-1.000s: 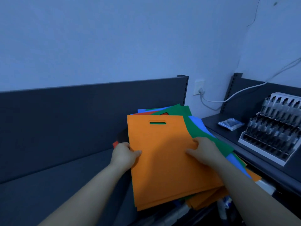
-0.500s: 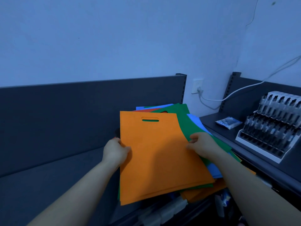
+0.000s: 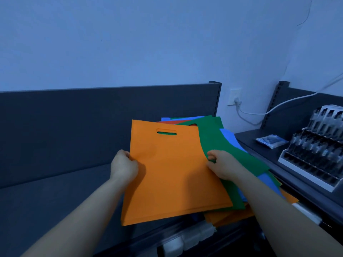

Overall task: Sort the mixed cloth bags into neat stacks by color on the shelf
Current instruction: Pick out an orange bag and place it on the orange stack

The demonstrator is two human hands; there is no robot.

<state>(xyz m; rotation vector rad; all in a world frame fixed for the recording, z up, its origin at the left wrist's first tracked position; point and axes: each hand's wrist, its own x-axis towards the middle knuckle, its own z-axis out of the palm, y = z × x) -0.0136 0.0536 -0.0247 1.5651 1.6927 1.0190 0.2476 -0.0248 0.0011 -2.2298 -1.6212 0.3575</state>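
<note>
**Orange bag (image 3: 172,173) held at both side edges over the mixed pile**

Orange cloth lay flat between our two hands, slightly tilted, resting partly on the mixed pile (image 3: 232,145) at the right end of the shelf (image 3: 55,191). Its long axis ran away from us, with the handle slot (image 3: 166,132) at the far end and the bottom hem nearest our body. Our left hand (image 3: 123,166) had its fingers curled round the left edge. Our right hand (image 3: 221,166) pinched the right edge just where the green bag (image 3: 213,138) showed from beneath. We could not tell whether that pinch also caught the green layer.

Bare shelf lay to the left of the bag, on the left hand's side, and the rest of the pile lay to the right and underneath. We judged that the coming move was a sideways carry to the left, led by the left hand, with the long axis pointing at the back panel.
</note>
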